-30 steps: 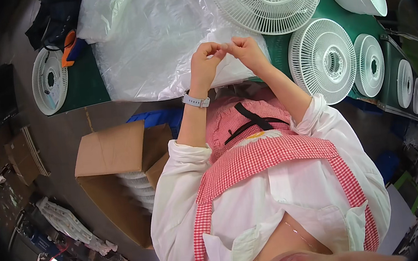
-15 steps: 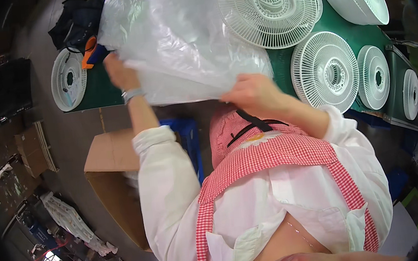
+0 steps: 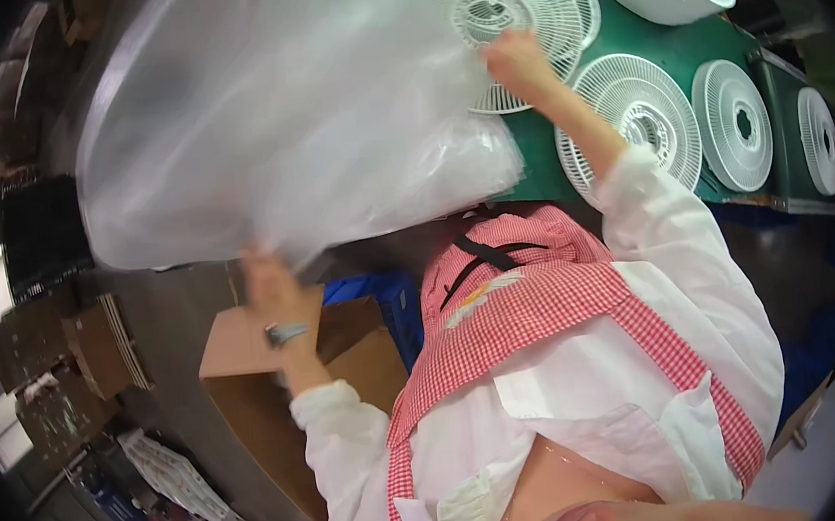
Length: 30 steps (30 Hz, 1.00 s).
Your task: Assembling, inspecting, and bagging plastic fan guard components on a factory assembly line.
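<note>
By the open carton: left hand, blurred; cannot tell its grip.
Between the hands: plastic sheet, puffed up above the green table.
Over a fan guard: right hand, curled at the sheet's edge; pinch unclear.

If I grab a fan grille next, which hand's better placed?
Probably your right hand: it's near a white fan grille, while your left hand is farther off, by the clear plastic.

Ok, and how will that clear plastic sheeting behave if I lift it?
Probably floppy: the plastic sheeting billows and wrinkles loosely. Likely light for its size, since it looks thin and translucent. Perhaps slippery too, judging by its glossy sheen.
</note>
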Tool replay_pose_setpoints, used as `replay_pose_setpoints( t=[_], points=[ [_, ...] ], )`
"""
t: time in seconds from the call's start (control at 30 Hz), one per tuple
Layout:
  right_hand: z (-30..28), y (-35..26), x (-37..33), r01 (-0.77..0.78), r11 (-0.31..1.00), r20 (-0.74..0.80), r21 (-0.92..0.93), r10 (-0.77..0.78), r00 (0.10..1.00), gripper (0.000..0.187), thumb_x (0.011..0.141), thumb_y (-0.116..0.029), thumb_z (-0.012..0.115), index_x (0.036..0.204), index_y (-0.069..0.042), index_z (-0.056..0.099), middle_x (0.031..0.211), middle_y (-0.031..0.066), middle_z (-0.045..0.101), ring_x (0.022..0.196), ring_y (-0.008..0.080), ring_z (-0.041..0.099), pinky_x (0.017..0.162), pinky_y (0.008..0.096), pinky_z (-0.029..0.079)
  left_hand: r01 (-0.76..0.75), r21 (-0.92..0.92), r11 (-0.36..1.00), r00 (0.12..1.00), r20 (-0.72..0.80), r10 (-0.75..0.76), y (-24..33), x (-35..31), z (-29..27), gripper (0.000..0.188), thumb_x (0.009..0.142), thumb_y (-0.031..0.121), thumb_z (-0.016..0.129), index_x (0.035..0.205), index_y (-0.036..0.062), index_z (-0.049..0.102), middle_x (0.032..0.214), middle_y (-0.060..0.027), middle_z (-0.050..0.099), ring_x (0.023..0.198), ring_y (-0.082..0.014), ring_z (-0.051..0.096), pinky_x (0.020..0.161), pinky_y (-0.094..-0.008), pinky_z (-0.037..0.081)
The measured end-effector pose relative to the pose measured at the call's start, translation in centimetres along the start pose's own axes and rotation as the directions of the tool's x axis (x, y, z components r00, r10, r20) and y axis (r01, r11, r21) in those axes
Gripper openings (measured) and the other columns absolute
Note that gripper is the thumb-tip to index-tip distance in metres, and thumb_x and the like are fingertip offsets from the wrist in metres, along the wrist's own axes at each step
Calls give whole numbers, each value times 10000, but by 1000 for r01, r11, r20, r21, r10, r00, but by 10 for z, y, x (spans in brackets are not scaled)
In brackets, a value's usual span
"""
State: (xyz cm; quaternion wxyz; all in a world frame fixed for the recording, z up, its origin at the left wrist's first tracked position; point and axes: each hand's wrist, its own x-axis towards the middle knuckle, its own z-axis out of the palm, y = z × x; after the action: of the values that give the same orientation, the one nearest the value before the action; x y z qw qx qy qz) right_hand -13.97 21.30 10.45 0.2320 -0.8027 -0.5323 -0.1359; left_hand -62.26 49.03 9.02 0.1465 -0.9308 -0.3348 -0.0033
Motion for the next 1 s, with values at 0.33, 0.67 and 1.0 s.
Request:
replay_pose_setpoints(
  t=[0.33, 0.67, 1.0],
  points=[
    [-36, 1, -332, -752, -97, -98, 652, 973, -210, 613, 841, -190, 736, 1345, -2, 440, 1424, 148, 424, 1299, 285, 398, 1042, 433, 351, 108, -213, 971, 982, 177, -71, 146, 4, 27, 204, 803, 48, 554, 983, -6, 634, 1300, -119, 522, 905, -396, 642, 759, -475, 517],
    [-100, -23, -318, 7, -425, 416, 905, 883, -218, 523, 877, -271, 629, 1320, -34, 482, 1289, 145, 558, 1173, 321, 551, 967, 509, 464, 133, -476, 869, 967, 253, -9, 144, 48, -6, 515, 743, -52, 517, 1254, 13, 531, 1363, -134, 499, 1123, -376, 568, 851, -436, 506],
    [-94, -58, -190, -788, -128, 766, 602, 372, 525, 518, 954, -389, 419, 1307, -22, 514, 1306, 132, 571, 1178, 257, 564, 991, 389, 473, 166, -848, 504, 986, 134, -100, 134, 61, -48, 758, 722, -65, 531, 1449, 41, 345, 1449, -161, 452, 1149, -381, 545, 876, -433, 490]
  ],
)
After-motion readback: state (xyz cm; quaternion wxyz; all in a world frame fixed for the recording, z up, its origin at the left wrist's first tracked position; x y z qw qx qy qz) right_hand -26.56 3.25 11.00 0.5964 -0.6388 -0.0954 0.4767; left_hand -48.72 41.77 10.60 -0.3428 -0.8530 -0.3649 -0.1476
